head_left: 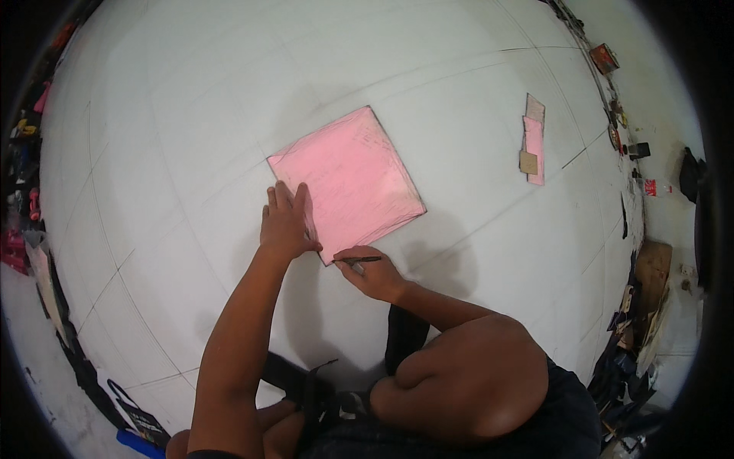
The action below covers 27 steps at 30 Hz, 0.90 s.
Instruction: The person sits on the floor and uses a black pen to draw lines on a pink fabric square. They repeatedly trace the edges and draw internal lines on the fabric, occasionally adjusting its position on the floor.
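Note:
A pink square sheet with dark lines and smudges along its edges lies turned at an angle on the white surface. My left hand rests on its left edge, fingers stretched and apart, thumb near the lowest corner. Close to that same corner, my right hand grips a slim dark pen, its tip near the sheet's lower right edge. Whether the tip touches the sheet or the white surface, I cannot tell.
To the right lie a pink strip and a small brown square piece overlapping it. Drawn lines cross the white surface. Along the right edge stand brown cardboard and mixed items; more clutter, including a blue object, lines the left.

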Each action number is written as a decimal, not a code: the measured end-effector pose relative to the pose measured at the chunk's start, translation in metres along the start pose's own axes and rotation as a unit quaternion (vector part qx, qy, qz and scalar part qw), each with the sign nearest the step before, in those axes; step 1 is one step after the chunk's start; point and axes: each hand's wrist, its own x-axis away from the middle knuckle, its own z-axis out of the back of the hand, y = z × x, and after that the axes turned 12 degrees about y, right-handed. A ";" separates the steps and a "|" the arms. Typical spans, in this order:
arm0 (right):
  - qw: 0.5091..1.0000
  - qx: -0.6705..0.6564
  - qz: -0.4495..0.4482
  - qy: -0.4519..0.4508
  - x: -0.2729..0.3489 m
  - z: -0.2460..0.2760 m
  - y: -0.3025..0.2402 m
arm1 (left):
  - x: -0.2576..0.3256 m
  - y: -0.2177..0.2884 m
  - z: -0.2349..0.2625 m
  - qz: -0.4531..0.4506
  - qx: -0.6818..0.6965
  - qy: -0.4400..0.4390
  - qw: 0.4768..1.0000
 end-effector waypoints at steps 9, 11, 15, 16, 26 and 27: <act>0.998 0.011 0.051 -0.037 -0.004 -0.001 -0.004 | 0.000 0.000 -0.003 0.001 -0.002 0.003 1.000; 0.998 0.012 0.057 -0.036 -0.003 -0.002 0.000 | 0.000 0.002 -0.002 0.001 -0.001 0.000 1.000; 0.998 0.001 0.036 -0.059 -0.004 -0.001 -0.002 | -0.001 0.002 0.000 0.004 0.007 -0.005 1.000; 0.997 0.005 0.052 -0.049 -0.003 -0.003 0.001 | -0.001 0.002 0.000 0.003 0.008 -0.005 1.000; 0.986 0.145 -0.005 0.080 -0.009 0.067 0.034 | -0.001 0.003 0.002 0.010 0.016 -0.008 1.000; 0.983 0.152 0.004 0.105 -0.008 0.076 0.044 | -0.001 0.002 0.003 0.012 0.017 -0.007 1.000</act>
